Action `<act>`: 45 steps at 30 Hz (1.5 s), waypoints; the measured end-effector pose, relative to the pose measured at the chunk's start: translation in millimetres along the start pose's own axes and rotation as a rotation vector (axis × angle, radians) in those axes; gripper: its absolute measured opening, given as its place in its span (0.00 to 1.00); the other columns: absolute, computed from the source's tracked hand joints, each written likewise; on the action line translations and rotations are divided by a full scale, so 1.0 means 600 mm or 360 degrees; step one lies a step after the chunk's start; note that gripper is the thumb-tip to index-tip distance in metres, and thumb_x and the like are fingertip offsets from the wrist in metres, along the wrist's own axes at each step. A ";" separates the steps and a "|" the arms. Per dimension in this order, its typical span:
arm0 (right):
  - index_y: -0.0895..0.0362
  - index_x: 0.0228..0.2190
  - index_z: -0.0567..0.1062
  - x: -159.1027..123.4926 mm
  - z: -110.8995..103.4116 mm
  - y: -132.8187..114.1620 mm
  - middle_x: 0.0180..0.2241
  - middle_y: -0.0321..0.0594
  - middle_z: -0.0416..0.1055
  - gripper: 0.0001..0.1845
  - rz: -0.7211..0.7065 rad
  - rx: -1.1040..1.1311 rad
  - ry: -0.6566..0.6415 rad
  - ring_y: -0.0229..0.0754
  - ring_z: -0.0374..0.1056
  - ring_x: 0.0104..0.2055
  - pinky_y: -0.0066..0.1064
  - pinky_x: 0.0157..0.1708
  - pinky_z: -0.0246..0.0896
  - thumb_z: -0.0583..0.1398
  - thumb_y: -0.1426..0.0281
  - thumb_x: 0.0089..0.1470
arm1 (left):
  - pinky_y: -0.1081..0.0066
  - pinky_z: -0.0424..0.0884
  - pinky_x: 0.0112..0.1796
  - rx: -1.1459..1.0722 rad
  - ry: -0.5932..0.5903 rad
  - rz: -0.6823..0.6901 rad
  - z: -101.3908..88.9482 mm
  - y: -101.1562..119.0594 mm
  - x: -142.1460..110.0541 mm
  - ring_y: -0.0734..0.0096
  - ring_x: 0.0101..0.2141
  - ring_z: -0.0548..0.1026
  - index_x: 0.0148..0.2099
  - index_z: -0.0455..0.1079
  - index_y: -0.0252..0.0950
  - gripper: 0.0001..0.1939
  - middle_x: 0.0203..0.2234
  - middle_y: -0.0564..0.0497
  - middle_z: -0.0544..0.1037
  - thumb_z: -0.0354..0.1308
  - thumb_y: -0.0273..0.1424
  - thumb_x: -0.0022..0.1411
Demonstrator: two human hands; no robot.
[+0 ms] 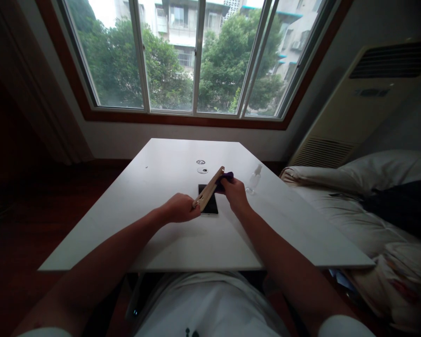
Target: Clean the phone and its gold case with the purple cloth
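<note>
One beige case (210,188), lengthwise far-rightward

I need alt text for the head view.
The left hand holds a thin beige case above a black-screened device on a white table; the right hand holds a dark purple cloth at the case's far end, near a clear spray bottle.

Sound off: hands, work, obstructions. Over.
Left hand gripping beige phone case. Right hand holding purple cloth against it. Black phone beneath; spray bottle right of both hands.
</note>
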State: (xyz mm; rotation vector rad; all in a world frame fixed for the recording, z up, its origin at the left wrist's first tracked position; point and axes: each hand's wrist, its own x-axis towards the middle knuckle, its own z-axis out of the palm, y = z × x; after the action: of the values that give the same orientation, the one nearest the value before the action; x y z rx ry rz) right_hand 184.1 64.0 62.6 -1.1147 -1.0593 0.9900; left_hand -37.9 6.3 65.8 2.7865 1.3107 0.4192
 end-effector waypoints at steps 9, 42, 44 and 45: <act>0.61 0.32 0.77 -0.025 0.019 0.016 0.31 0.42 0.79 0.09 0.0157 0.0000 -0.0317 0.45 0.76 0.30 0.35 0.28 0.79 0.66 0.70 0.47 | 0.69 0.56 0.27 0.0063 0.0039 -0.0063 0.002 -0.004 0.002 0.66 0.23 0.73 0.29 0.78 0.36 0.24 0.22 0.45 0.78 0.46 0.39 0.68; 0.55 0.48 0.76 -0.006 0.007 -0.001 0.41 0.39 0.77 0.25 -0.0079 0.0155 -0.0292 0.41 0.74 0.37 0.30 0.31 0.74 0.65 0.59 0.50 | 0.72 0.64 0.26 -0.0771 -0.0361 -0.0169 -0.020 0.002 -0.016 0.71 0.20 0.72 0.23 0.71 0.35 0.19 0.18 0.51 0.75 0.50 0.37 0.62; 0.56 0.48 0.76 -0.004 0.006 0.000 0.40 0.39 0.77 0.24 -0.0195 0.0068 -0.0257 0.41 0.74 0.37 0.31 0.32 0.73 0.64 0.58 0.50 | 0.72 0.66 0.28 -0.0892 -0.0426 -0.0160 -0.018 -0.001 -0.016 0.71 0.20 0.73 0.21 0.69 0.35 0.20 0.17 0.51 0.75 0.49 0.36 0.62; 0.56 0.48 0.77 -0.003 0.004 0.000 0.39 0.39 0.77 0.24 -0.0275 -0.0005 -0.0244 0.41 0.73 0.37 0.31 0.33 0.73 0.64 0.58 0.51 | 0.72 0.67 0.28 -0.0948 -0.0447 -0.0152 -0.018 -0.003 -0.017 0.72 0.20 0.72 0.20 0.69 0.35 0.19 0.17 0.51 0.75 0.49 0.36 0.61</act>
State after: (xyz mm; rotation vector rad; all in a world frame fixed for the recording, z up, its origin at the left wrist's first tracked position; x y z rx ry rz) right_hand 181.2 62.7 62.5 -0.9437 -1.2591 0.9466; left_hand -48.1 -1.1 73.6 2.1867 1.0367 0.3283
